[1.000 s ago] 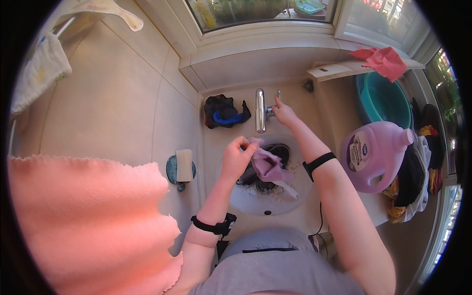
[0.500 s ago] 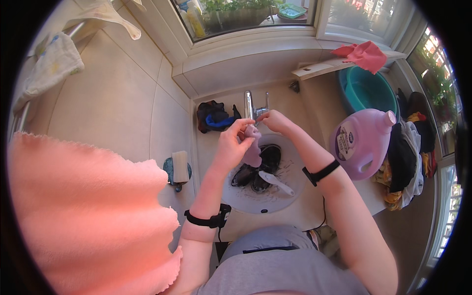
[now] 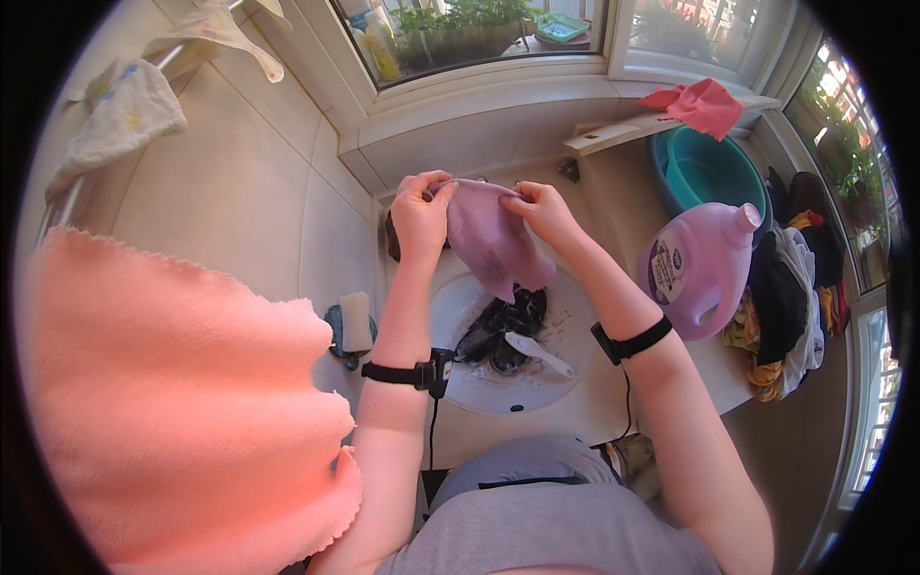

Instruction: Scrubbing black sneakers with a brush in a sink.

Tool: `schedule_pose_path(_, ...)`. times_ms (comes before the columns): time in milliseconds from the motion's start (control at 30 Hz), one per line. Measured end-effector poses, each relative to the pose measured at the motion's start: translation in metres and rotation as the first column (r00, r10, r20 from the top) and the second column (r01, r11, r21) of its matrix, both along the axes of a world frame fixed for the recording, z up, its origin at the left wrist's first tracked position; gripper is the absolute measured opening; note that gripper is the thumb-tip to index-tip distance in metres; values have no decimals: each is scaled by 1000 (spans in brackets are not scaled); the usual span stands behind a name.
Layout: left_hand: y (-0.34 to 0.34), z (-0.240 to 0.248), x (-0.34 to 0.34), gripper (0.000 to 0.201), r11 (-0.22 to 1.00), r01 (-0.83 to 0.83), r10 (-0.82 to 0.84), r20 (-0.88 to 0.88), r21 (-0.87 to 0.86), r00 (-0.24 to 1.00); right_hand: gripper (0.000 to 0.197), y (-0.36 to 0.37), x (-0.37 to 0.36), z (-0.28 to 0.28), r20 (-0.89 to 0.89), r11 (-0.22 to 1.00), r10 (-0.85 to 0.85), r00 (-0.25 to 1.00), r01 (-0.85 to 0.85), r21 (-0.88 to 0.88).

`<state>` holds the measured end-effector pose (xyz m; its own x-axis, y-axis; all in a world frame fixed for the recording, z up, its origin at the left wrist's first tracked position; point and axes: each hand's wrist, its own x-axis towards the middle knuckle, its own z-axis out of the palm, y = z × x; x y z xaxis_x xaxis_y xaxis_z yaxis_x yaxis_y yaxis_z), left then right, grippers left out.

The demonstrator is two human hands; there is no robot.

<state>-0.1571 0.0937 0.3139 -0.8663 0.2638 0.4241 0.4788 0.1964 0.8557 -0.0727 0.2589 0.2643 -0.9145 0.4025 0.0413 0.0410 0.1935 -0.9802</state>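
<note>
Head view: the left hand [image 3: 422, 213] pinched the cloth [image 3: 487, 230] near 1 end of its top edge, and the right hand [image 3: 544, 211] pinched it near the other, so it hung spread above the sink [image 3: 465, 391]. Dark things [image 3: 516, 316], perhaps shoes, lay in the sink, with a white brush [image 3: 541, 356] partly across them. Right of the sink, a purple jug [image 3: 707, 268] stood near 2 basins [image 3: 714, 177].

soap [image 3: 356, 322] — on blue dish [image 3: 334, 331] | coral cloth [image 3: 707, 107] — over board [image 3: 613, 139]
</note>
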Motion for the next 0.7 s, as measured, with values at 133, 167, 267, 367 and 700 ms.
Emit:
schedule_pose_path(133,-1,-46,-23,18,990,-3,19,115,-140,993,22,-1,-20,-21,87,990,-98,991,89,109)
schedule_pose_path(167,-3,-65,-31,20,996,79,-61,281,-52,958,24,-3,-22,-31,77,990,-68,995,57,129)
schedule_pose_path(267,0,-73,-15,24,990,34,-6,193,-140,981,29,-6,-10,-35,63,997,-57,996,53,58)
schedule_pose_path(367,-8,-73,-5,28,996,-13,17,43,-91,999,38,-16,0,-28,46,999,-3,999,5,-42)
schedule_pose_path(700,0,-32,9,19,968,223,-203,165,-114,965,22,-36,13,-18,-4,935,80,997,-77,-347)
